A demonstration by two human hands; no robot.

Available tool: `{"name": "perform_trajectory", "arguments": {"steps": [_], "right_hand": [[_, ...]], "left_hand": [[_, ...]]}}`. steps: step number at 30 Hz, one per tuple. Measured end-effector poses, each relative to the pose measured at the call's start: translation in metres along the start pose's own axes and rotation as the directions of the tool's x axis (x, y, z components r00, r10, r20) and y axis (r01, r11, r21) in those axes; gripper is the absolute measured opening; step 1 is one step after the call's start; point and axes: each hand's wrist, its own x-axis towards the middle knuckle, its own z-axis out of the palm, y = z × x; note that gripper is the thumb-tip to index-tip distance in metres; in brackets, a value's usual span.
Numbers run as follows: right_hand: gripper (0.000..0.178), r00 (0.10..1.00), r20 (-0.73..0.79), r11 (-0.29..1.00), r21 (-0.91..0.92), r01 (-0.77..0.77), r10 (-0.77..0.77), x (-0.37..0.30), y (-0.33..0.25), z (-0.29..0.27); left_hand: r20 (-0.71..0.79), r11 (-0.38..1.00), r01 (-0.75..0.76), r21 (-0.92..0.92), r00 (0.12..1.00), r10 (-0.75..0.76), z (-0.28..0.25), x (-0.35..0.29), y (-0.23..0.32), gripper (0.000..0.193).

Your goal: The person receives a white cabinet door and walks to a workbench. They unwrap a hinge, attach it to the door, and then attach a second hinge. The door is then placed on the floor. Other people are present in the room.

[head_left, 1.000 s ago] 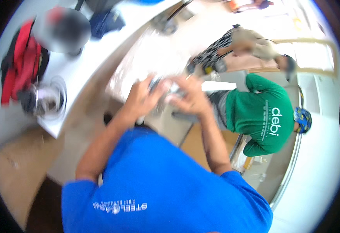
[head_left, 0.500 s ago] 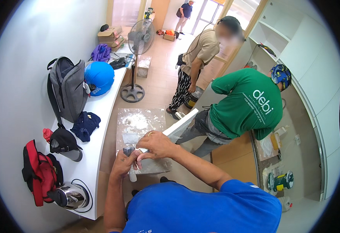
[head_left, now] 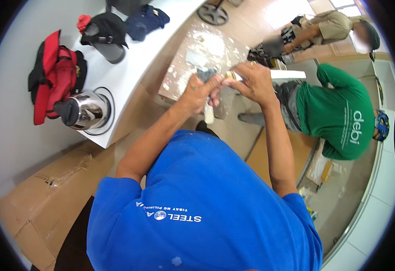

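Observation:
My left hand [head_left: 197, 94] is closed round a putty knife with a dark grey blade [head_left: 205, 73] and a pale handle [head_left: 209, 114] that sticks out below the fist. Close beside it, my right hand [head_left: 255, 83] has its thumb and fingers bent together. A small yellowish piece [head_left: 230, 75] shows at these fingertips; its kind is unclear. Both hands are above a low board or box top [head_left: 172, 81] spattered with white compound. On that surface, just past the blade, is a flat light-grey rectangle [head_left: 196, 58]. A long white panel [head_left: 288, 74] extends behind my right wrist.
A white counter [head_left: 141, 63] at left holds a steel kettle [head_left: 87, 110], a black cap [head_left: 105, 30] and dark cloth [head_left: 147, 21]. A red bag [head_left: 61, 83] is beside them. Cardboard [head_left: 48, 198] lies below. At right, a person in green [head_left: 337, 108] bends; another [head_left: 328, 29] stands farther back.
The view has tilted down and turned, so the room appears rotated and my torso fills more of it. My hands remain close together, with the putty knife still in the left.

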Motion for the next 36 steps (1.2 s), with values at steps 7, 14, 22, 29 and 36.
{"name": "perform_trajectory", "arguments": {"steps": [7, 14, 22, 29, 36], "right_hand": [[0.047, 1.0, 0.028, 1.0, 0.029, -0.008, 0.007, -0.001, 0.007, -0.005], [0.046, 0.996, 0.086, 0.999, 0.044, -0.004, 0.0, 0.006, 0.013, -0.011], [0.055, 0.972, 0.229, 0.998, 0.032, -0.063, 0.054, 0.016, 0.004, -0.02], [0.046, 0.983, 0.021, 0.982, -0.052, -0.182, 0.183, 0.023, -0.021, 0.001], [0.035, 0.98, -0.048, 0.977, -0.077, -0.198, 0.195, 0.008, -0.025, 0.007]], "left_hand": [[0.003, 0.997, -0.072, -0.001, 0.997, 0.072, 0.001, 0.004, -0.002, 0.028], [0.07, 1.0, -0.023, -0.021, 0.997, 0.025, -0.006, 0.012, -0.006, 0.029], [-0.013, 0.893, 0.165, 0.419, 0.984, -0.176, 0.008, 0.031, 0.039, 0.054], [-0.019, 0.972, 0.089, 0.216, 0.996, -0.087, -0.031, 0.029, 0.025, 0.054], [-0.339, -0.24, 0.438, 0.866, 0.869, 0.361, -0.218, 0.023, 0.048, 0.054]]}}
